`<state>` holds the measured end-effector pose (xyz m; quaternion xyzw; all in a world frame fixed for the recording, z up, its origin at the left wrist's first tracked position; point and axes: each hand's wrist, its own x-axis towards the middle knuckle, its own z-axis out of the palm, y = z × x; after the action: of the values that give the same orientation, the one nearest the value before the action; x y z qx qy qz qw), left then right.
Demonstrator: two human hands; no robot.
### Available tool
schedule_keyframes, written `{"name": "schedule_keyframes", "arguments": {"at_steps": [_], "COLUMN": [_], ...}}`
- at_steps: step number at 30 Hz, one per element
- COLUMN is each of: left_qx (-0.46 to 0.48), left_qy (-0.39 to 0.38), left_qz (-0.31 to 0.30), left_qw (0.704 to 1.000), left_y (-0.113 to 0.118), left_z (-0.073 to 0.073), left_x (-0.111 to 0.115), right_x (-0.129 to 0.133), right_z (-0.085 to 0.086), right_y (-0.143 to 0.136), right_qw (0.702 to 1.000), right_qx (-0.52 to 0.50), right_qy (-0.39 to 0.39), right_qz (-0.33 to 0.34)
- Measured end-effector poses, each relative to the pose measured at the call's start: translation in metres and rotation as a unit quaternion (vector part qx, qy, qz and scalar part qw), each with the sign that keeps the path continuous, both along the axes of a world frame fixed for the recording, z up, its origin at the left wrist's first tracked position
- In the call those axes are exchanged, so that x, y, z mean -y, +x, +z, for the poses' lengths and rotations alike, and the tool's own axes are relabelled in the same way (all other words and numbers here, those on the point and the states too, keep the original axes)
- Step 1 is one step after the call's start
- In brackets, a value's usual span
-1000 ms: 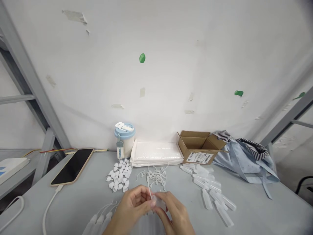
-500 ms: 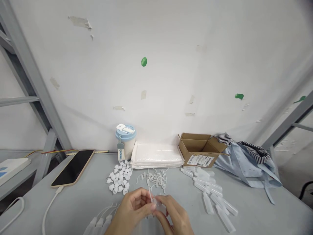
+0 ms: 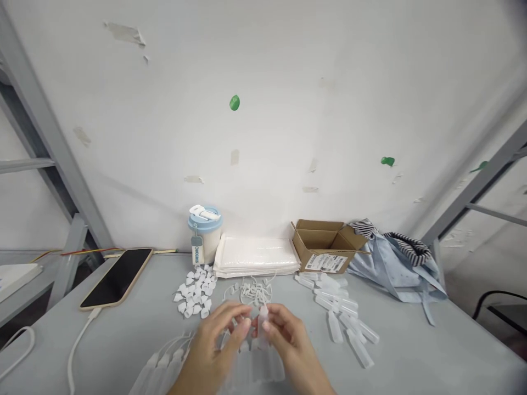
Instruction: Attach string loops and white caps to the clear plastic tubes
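A small translucent bottle (image 3: pixel 262 328) with a white tip stands nearly upright, pinched between the fingers of my right hand (image 3: pixel 294 343). Close on its left side is my left hand (image 3: pixel 218 343), its thumb and fingers curved and apart, with nothing visible between them. More translucent bottles (image 3: pixel 251 367) lie in a row below my hands, and others with white tops and thin cords (image 3: pixel 158 367) show left of my left wrist. Beyond my hands is a tangle of white cords (image 3: pixel 256 291), with a pile of white caps (image 3: pixel 196 291) to its left.
Loose bottles (image 3: pixel 335 326) lie to the right. Along the wall stand a blue-lidded cup (image 3: pixel 209 238), stacked white packets (image 3: pixel 257 255), an open cardboard box (image 3: pixel 325 247) and a blue cloth bag (image 3: pixel 399 269). A phone (image 3: pixel 117 280) with a cable lies at left.
The bottle between my hands has turned from tilted to nearly upright. My left fingers have come off it and opened, while my right hand keeps it. The view has shifted slightly right.
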<state>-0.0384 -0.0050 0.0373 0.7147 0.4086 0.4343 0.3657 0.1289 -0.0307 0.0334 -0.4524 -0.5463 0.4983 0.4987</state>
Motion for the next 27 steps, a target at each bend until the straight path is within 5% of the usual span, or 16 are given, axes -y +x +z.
{"name": "schedule_keyframes", "arguments": {"at_steps": [6, 21, 27], "left_qx": [-0.119, -0.164, -0.148], "left_qy": [0.201, 0.248, 0.210], "left_qz": [-0.059, -0.122, -0.132], "left_qw": [0.971, 0.947, 0.957], "left_y": [0.006, 0.015, 0.025], "left_z": [0.003, 0.002, 0.004], "left_x": [0.001, -0.010, -0.010], "right_x": [0.000, -0.004, -0.005], "right_z": [0.013, 0.012, 0.021], "right_y": [0.003, 0.010, 0.024], "right_qw": [0.988, 0.988, 0.992], "right_qx": [-0.130, -0.133, -0.080], "right_qy": [-0.063, -0.058, -0.084], "right_qz": [0.048, 0.049, 0.057]}}
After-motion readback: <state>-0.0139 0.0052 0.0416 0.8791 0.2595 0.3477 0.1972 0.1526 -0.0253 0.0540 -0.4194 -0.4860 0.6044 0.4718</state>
